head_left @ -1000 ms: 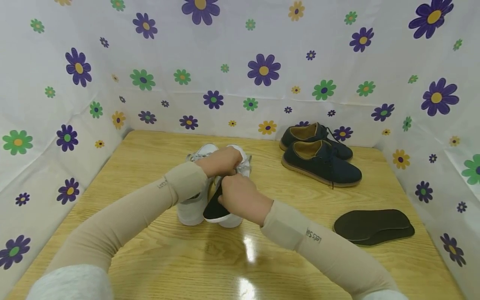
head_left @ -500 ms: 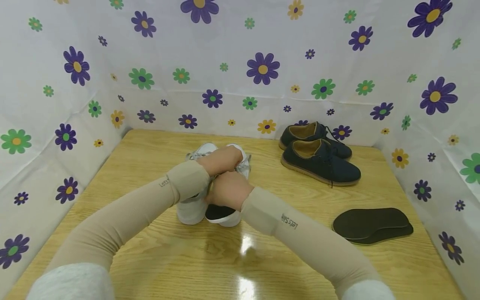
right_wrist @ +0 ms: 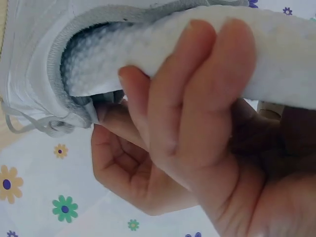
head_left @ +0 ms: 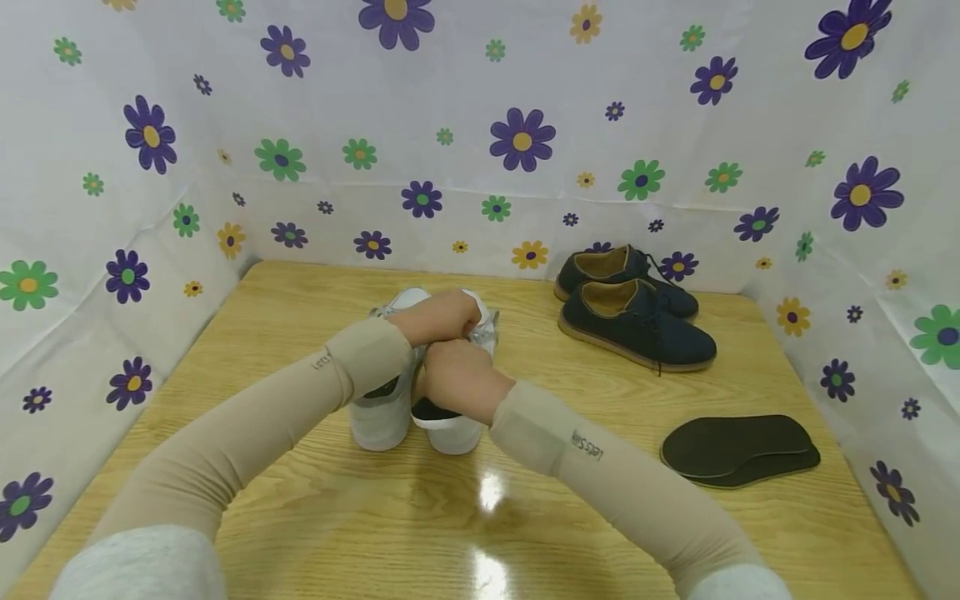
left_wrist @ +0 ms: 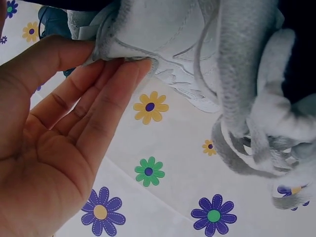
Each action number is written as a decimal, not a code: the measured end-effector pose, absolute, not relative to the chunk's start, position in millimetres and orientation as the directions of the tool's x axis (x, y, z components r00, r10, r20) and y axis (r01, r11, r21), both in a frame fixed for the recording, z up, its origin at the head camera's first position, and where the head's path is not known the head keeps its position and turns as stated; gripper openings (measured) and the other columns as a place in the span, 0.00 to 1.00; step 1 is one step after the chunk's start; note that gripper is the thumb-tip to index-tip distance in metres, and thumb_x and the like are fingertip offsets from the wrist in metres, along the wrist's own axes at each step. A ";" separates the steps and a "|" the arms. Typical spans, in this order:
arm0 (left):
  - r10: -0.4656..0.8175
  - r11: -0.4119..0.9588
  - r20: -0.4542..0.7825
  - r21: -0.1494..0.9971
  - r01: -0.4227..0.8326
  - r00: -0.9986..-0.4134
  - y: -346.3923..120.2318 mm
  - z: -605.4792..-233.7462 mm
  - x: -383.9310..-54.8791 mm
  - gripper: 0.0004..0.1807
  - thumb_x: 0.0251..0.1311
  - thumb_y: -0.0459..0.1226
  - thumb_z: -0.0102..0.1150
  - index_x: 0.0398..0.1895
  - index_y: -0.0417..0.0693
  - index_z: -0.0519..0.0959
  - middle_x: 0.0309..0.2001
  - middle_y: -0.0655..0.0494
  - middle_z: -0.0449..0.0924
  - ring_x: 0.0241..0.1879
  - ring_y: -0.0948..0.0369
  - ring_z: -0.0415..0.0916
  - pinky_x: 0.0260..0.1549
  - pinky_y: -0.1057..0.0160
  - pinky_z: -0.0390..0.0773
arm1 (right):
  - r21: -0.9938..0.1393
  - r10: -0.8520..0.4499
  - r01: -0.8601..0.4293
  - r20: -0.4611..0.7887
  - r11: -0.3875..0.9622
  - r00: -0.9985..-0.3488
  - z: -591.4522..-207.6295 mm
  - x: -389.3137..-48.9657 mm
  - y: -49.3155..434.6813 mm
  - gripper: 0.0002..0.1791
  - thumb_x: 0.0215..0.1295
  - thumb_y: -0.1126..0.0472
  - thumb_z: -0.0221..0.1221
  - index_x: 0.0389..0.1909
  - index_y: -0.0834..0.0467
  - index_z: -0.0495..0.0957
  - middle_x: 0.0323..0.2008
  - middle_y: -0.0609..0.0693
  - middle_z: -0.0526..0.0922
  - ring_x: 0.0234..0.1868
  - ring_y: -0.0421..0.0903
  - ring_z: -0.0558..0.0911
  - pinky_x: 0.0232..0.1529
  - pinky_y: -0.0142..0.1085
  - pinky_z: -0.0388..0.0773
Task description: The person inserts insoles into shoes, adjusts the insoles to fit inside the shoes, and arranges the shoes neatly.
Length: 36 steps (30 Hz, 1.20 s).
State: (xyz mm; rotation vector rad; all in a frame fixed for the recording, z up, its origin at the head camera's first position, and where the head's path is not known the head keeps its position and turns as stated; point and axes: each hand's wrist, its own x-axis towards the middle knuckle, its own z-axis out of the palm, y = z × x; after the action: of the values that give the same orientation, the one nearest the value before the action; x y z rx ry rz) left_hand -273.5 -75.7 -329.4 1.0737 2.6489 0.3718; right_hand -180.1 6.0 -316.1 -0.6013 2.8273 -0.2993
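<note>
Booth-like place: wood-grain table (head_left: 300,517), flowered cloth walls (head_left: 450,92) on three sides.

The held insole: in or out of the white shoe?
Partly in: one end of the insole is inside the white shoe; the rest sticks out.

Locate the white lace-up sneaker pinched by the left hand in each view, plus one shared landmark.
Head: white lace-up sneaker just below centre, right one of the white pair, mostly covered by both hands; heel and toe show.
Left wrist: top centre, cropped, at the pinching fingertips.
Right wrist: upper left, cropped, opening toward the right.
Shared landmark: left hand, at the sneaker in all three.
</note>
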 end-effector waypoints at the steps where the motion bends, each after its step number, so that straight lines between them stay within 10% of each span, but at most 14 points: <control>1: 0.699 0.703 -0.148 0.327 0.632 -0.700 -75.7 -329.7 -274.1 0.20 0.46 0.21 0.46 0.10 0.52 0.57 0.15 0.60 0.51 0.20 0.62 0.50 0.23 0.66 0.54 | -0.259 -0.423 -0.373 -0.175 0.891 -0.889 -316.6 -180.7 6.6 0.16 0.58 0.59 0.61 0.14 0.56 0.72 0.24 0.52 0.81 0.23 0.43 0.76 0.19 0.37 0.73; 20: 0.682 0.727 -0.170 0.265 0.634 -0.711 -78.3 -330.1 -272.4 0.17 0.51 0.22 0.53 0.13 0.49 0.65 0.18 0.58 0.62 0.23 0.61 0.59 0.25 0.65 0.61 | -0.429 -0.303 -0.230 -0.109 0.873 -0.947 -345.3 -195.7 19.4 0.19 0.59 0.60 0.61 0.12 0.54 0.66 0.17 0.47 0.70 0.20 0.43 0.70 0.18 0.35 0.66; 36: 0.708 0.704 -0.165 0.251 0.665 -0.687 -77.2 -329.5 -270.8 0.15 0.47 0.25 0.58 0.14 0.49 0.66 0.18 0.59 0.62 0.23 0.61 0.59 0.25 0.67 0.62 | 0.026 -0.413 -0.433 -0.253 0.901 -0.875 -322.4 -157.4 3.2 0.29 0.67 0.35 0.50 0.18 0.53 0.78 0.18 0.48 0.79 0.22 0.44 0.81 0.21 0.37 0.77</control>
State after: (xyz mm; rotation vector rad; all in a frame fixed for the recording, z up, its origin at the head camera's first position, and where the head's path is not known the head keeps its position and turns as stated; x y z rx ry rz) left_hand -270.8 -77.2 -329.5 1.0933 2.6637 0.2491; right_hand -157.4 3.2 -322.4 -0.6388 2.8247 0.1200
